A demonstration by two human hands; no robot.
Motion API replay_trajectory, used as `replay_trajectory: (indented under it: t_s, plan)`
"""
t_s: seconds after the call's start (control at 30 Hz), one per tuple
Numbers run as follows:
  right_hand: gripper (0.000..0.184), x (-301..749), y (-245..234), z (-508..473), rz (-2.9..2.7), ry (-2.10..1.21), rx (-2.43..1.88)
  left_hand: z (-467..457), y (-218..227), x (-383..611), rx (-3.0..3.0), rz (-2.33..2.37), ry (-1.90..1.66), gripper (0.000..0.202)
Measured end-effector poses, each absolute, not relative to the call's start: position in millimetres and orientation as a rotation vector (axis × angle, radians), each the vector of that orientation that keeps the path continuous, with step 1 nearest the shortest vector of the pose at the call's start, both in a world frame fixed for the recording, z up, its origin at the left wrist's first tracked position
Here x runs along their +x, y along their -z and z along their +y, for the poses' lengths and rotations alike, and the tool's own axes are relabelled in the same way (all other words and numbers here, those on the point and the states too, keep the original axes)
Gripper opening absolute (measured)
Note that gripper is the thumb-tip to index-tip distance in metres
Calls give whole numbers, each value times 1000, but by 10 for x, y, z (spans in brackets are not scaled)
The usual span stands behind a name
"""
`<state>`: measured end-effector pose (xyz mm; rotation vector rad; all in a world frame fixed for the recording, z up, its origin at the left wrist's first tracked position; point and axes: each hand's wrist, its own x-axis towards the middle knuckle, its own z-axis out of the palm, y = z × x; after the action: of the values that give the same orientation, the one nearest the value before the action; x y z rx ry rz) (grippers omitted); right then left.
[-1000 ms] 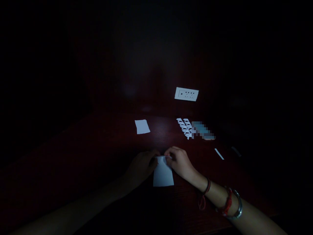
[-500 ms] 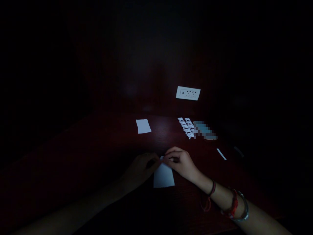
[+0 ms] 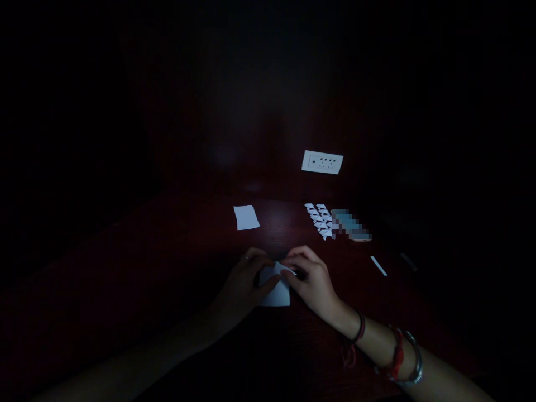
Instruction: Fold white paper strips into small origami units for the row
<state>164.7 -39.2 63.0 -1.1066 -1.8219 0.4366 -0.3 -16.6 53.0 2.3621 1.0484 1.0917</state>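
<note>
The scene is very dark. A small white sheet of paper point(image 3: 277, 291) lies on the dark red table point(image 3: 167, 268) in front of me. My left hand point(image 3: 245, 285) rests on its left side, thumb laid across the sheet. My right hand point(image 3: 312, 279) pinches the paper's top edge, which looks folded over. Both hands meet at the top of the sheet. My right wrist carries red cords and a metal bangle point(image 3: 408, 363).
Another white paper slip point(image 3: 246, 217) lies farther back on the table. A pile of several small folded paper pieces point(image 3: 320, 219) sits to the right beside a blurred flat object point(image 3: 349, 224). A thin white strip point(image 3: 378, 266) lies at right. A white wall socket point(image 3: 322, 162) is behind.
The sheet looks shorter now, its upper part folded down. Both hands have closed in over it, and my left thumb has moved onto the paper.
</note>
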Motion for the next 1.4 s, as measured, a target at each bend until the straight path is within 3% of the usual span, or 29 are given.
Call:
replay_trajectory:
  t_s: [0.77, 1.4]
  plan:
    - [8, 1645, -620, -358, -1875, -457, -1118, -168, -488, -5, 2432, 962, -1030, 11]
    - [14, 1646, -608, -338, -1971, -446, -1146, -183, -490, -10, 2315, 1042, -1036, 8]
